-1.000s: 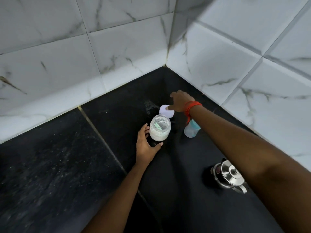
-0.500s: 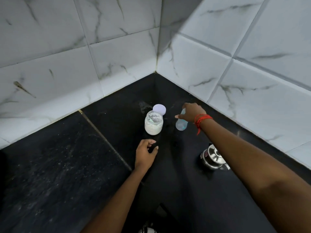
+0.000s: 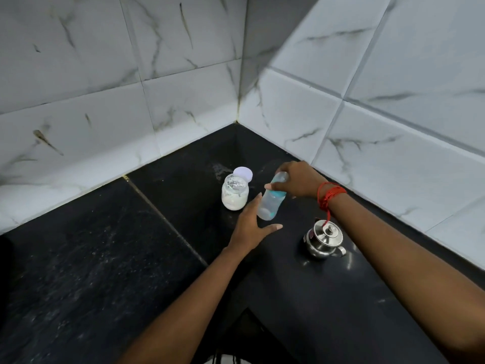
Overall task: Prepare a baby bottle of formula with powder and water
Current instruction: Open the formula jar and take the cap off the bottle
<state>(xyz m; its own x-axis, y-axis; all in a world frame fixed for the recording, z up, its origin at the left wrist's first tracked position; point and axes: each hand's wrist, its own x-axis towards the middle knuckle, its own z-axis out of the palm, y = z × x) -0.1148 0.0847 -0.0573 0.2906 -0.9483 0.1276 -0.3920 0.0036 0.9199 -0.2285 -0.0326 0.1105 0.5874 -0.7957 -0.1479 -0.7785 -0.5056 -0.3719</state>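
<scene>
Right hand (image 3: 296,179) has its fingers wrapped round the baby bottle (image 3: 271,199) top, tilted mid-frame; left hand (image 3: 252,227) fingers spread just below, powder jar (image 3: 234,193) beside.

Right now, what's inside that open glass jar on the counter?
The glass jar holds white powder in its lower part. Something shiny, maybe a scoop or foil, lies near the mouth; what lies beneath the powder is hidden.
</scene>
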